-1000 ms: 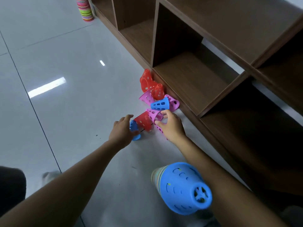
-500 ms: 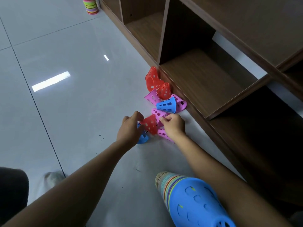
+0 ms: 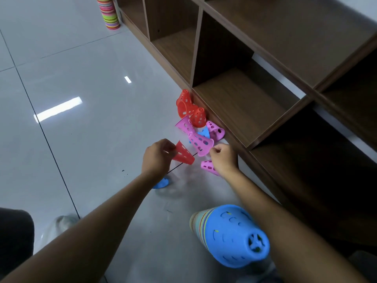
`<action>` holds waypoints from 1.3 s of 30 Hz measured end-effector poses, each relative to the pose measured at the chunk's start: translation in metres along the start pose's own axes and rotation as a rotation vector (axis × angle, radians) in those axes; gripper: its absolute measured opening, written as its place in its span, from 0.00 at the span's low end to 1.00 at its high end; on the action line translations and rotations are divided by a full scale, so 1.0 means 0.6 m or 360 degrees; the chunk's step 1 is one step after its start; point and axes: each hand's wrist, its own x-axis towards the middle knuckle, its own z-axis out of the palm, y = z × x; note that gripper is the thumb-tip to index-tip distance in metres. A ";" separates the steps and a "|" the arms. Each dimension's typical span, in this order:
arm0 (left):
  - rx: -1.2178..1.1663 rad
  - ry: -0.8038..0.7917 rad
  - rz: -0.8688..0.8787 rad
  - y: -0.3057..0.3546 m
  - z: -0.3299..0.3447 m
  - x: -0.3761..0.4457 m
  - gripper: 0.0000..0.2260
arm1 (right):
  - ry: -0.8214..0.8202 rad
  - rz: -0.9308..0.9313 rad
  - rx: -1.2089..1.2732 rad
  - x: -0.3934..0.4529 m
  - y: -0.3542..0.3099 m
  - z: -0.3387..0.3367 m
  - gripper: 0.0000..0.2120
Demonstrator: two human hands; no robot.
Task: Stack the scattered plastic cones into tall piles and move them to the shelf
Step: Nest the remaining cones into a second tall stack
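My left hand (image 3: 157,156) pinches a red cone (image 3: 182,153) by its narrow end and holds it off the floor. My right hand (image 3: 223,159) grips the wide rim of a pink cone (image 3: 199,144), lifted and tilted. Another pink cone (image 3: 208,166) lies on the floor under that hand. A blue cone (image 3: 161,183) lies beneath my left wrist, mostly hidden. More red cones (image 3: 187,107), pink cones (image 3: 215,130) and a blue one (image 3: 204,132) lie against the shelf base. A tall striped pile topped by a blue cone (image 3: 232,233) leans near my right forearm.
A brown wooden shelf (image 3: 240,99) with open compartments runs along the right. Another tall striped pile of cones (image 3: 109,14) stands at the shelf's far end. Glossy grey floor tiles (image 3: 81,129) stretch to the left. A dark trouser leg and a shoe (image 3: 59,223) show at lower left.
Both hands have lifted their cones: the left raised the red cone off the blue one, and the right picked up the pink cone. The loose blue cone near the shelf is now partly covered.
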 end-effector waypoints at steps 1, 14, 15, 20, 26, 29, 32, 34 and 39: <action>-0.0051 0.0011 -0.0010 0.006 -0.007 -0.005 0.02 | 0.0023 0.0000 0.0026 -0.006 0.001 -0.011 0.12; -0.0646 -0.0066 0.0130 0.144 -0.137 -0.110 0.06 | 0.0041 -0.0063 0.0800 -0.167 -0.098 -0.248 0.08; -0.0676 -0.0077 0.0143 0.156 -0.149 -0.122 0.07 | 0.0040 -0.0084 0.0801 -0.187 -0.108 -0.270 0.08; -0.0985 -0.0161 0.0169 0.204 -0.206 -0.179 0.07 | -0.0024 -0.0198 0.0822 -0.284 -0.142 -0.370 0.08; -0.1368 -0.0307 0.0152 0.245 -0.263 -0.242 0.11 | -0.0365 -0.0337 0.0753 -0.378 -0.172 -0.443 0.07; -0.1522 -0.0352 0.0135 0.265 -0.289 -0.271 0.11 | -0.0616 -0.0377 0.0695 -0.411 -0.184 -0.447 0.07; -0.1612 -0.0450 0.0147 0.282 -0.308 -0.297 0.08 | -0.0746 -0.0397 0.0524 -0.425 -0.181 -0.435 0.07; -0.1630 -0.0499 0.0146 0.290 -0.315 -0.311 0.07 | -0.0748 -0.0377 0.0435 -0.425 -0.172 -0.423 0.08; -0.1603 -0.0589 0.0141 0.299 -0.317 -0.335 0.06 | -0.0603 -0.0275 0.0369 -0.423 -0.140 -0.389 0.09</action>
